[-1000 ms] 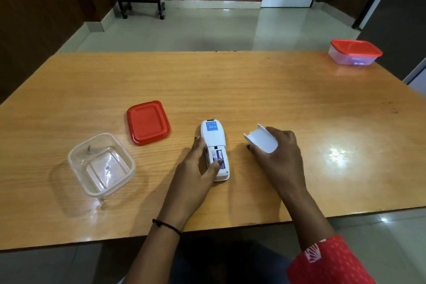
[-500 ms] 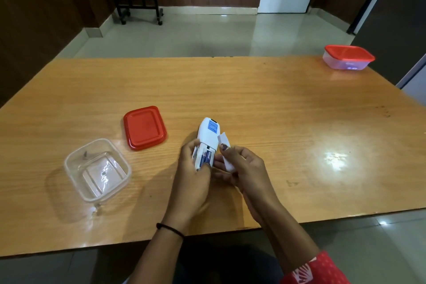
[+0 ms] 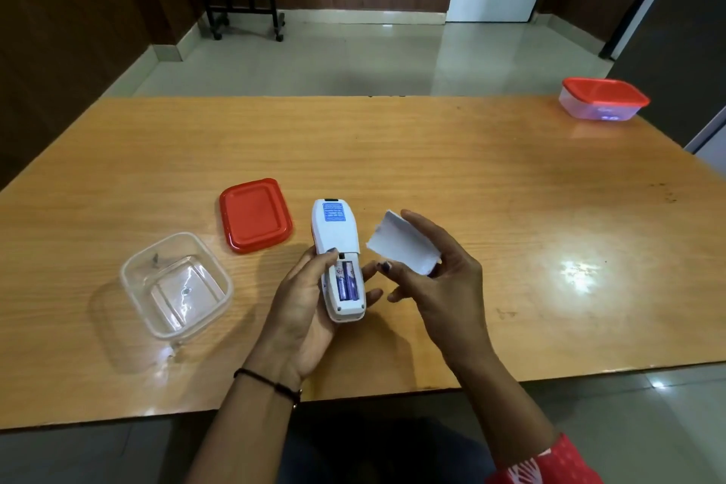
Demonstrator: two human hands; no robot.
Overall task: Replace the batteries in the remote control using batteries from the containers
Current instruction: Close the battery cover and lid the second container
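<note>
Bright overhead light, glare patch on the table (image 3: 580,274) – soft shadows, wide-angle bowing at edges

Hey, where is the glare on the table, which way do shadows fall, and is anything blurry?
Head view: a bright glare patch lies on the table, right of the right hand. Head view: soft shadows fall left of the clear container and the left hand. Head view: the remote and its batteries look sharp; the far lidded container is slightly softer.

red lid (image 3: 255,214) and open tub (image 3: 138,289) crowd left, broad tabletop (image 3: 510,189) right
</note>
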